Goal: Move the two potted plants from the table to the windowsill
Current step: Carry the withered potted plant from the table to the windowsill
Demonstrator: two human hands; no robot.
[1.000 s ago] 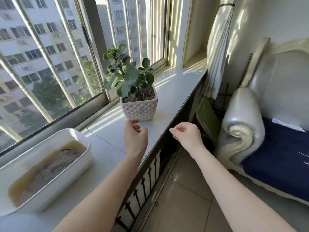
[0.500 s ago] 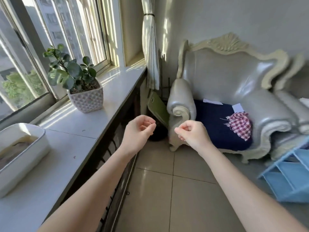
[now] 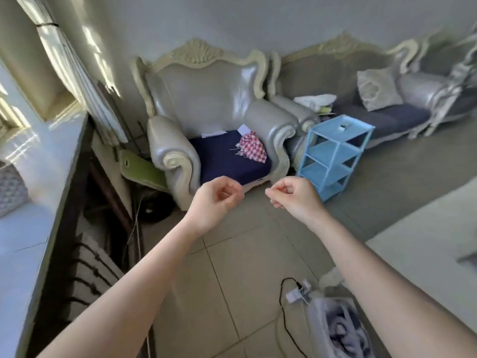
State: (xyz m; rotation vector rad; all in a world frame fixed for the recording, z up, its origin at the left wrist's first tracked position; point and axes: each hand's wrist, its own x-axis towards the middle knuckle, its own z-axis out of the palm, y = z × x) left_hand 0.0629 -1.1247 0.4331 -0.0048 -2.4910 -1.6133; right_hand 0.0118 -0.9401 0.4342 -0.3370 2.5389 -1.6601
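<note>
Both hands hang empty over the tiled floor. The left hand (image 3: pixel 219 200) is loosely curled, fingertips drawn in to the palm, holding nothing; the right hand (image 3: pixel 294 195) is curled the same way, also on nothing. One pot (image 3: pixel 11 189) stands on the windowsill (image 3: pixel 51 156), far off to the left of the left hand and cut by the frame's edge; its plant is out of view. The second pot is not visible. A pale surface (image 3: pixel 418 244) runs to the right of the right hand, probably the table, though it is blurred. If so, the next pot lies rightward, and the right hand is nearer to it.
</note>
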